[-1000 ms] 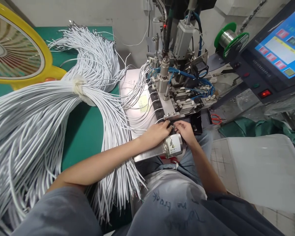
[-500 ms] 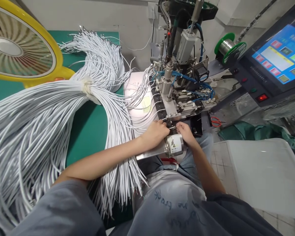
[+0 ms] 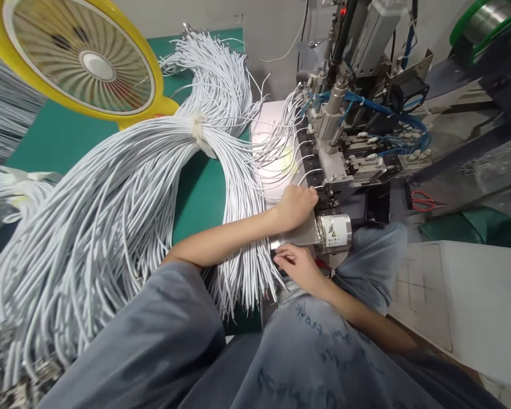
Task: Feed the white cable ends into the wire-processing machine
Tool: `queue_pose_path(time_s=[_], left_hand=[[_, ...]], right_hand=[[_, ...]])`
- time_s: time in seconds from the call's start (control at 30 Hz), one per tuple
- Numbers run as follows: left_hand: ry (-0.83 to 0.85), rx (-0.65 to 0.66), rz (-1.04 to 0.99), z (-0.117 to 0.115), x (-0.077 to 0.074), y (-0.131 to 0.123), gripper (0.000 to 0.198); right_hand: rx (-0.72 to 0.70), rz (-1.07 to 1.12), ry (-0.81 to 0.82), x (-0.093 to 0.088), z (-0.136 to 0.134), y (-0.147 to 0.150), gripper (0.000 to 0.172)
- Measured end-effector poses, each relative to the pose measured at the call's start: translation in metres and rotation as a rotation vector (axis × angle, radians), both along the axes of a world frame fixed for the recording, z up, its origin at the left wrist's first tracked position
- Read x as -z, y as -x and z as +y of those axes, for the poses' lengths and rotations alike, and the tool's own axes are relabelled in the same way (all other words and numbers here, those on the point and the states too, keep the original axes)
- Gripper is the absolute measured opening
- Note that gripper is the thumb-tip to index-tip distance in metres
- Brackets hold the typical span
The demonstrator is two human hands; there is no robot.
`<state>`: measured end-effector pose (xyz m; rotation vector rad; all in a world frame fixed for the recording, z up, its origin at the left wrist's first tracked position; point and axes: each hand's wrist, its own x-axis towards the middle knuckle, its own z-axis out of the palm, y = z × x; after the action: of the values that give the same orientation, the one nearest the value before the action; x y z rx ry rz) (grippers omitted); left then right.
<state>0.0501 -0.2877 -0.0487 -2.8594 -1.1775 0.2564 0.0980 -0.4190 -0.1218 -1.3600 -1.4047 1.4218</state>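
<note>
My left hand [image 3: 298, 205] is closed at the front end of the machine's black slotted block [image 3: 315, 165], its fingers curled. A short piece of white cable shows by the fingertips; the rest of the grip is hidden. My right hand [image 3: 301, 266] is lower, beside the loose ends of the white cable bundle [image 3: 244, 250]. Its fingers are bent loosely, the thumb is apart, and I see nothing held. The bundle is tied with a pale band [image 3: 198, 132]. Several single white cables run over the lit plate [image 3: 268, 122] into the block. A labelled metal cylinder [image 3: 335, 233] lies between the hands' right sides.
A yellow fan [image 3: 164, 106] stands on the green table mat [image 3: 36, 133] at upper left. Another tied cable bundle [image 3: 21, 187] lies at far left. The machine's metal cylinders [image 3: 334, 108] and blue tubes [image 3: 378, 111] rise ahead. Red-handled scissors [image 3: 426, 200] and a white bin [image 3: 485, 295] are at right.
My right hand has left the machine front and moved down and left to the cable ends. My left hand stays by the block. The view has shifted to the right.
</note>
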Motion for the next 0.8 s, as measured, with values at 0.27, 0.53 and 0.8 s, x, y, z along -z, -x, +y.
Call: queue_pose_path(time_s=[0.27,0.53,0.8], left_hand=[[-0.005,0.006,-0.048,0.001,0.004,-0.001,0.028],[0.019,0.135,-0.17,-0.005,-0.002,-0.003,0.021],[0.155,0.32,-0.424,-0.013,-0.007,-0.007,0.036]], right_hand=[[0.055,-0.059,-0.015,-0.004,0.012,0.016,0.021],[0.069,-0.126,-0.027,-0.016,0.006,-0.005,0.017],[-0.022,0.046,0.089,-0.017,0.013,-0.022,0.02]])
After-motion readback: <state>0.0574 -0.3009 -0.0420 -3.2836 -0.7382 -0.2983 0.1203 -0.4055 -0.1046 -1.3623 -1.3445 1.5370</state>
